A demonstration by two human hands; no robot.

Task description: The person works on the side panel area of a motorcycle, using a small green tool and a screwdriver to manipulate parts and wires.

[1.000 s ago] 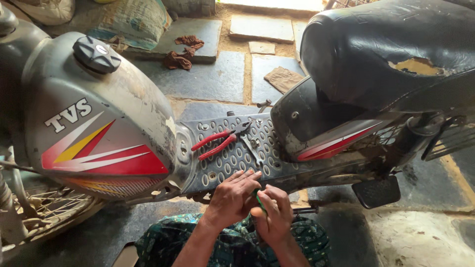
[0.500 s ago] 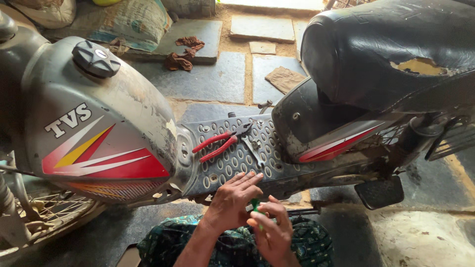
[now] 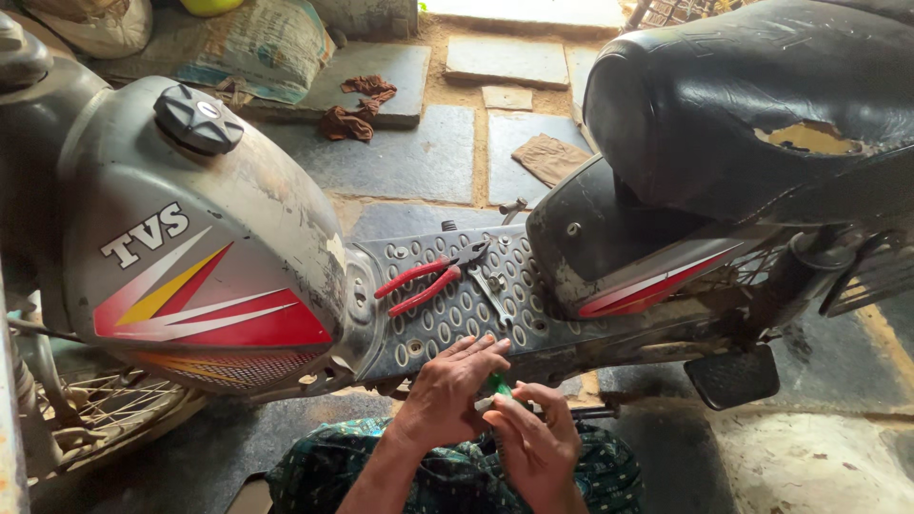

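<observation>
Low in the middle of the frame, the left hand (image 3: 447,390) and the right hand (image 3: 535,445) meet just below the edge of the grey perforated metal footboard (image 3: 447,314) of the dusty grey moped. Both hands are closed together around a small green-handled tool or part (image 3: 499,385), only a sliver of which shows between the fingers; what it is cannot be told. The left fingertips touch the footboard's near edge.

On the footboard, in mid-frame, lie red-handled pliers (image 3: 424,281) and, just beside them to the right, a slim steel spanner (image 3: 490,295), their heads close together.

Risks, as a judgement: the green piece is small and pinched between two hands over the dark stone floor (image 3: 790,457) and the green patterned cloth on the lap (image 3: 457,476); a slip could send it under the machine. The pliers and spanner rest loose on a sloping, holed plate, so a knock to the frame might slide them off.

Containers: the rounded grey fuel tank (image 3: 200,247) at left is shut by a black ribbed cap (image 3: 198,119), contents unseen. At the upper left, woven sacks (image 3: 248,43) look filled, but with what is hidden.
</observation>
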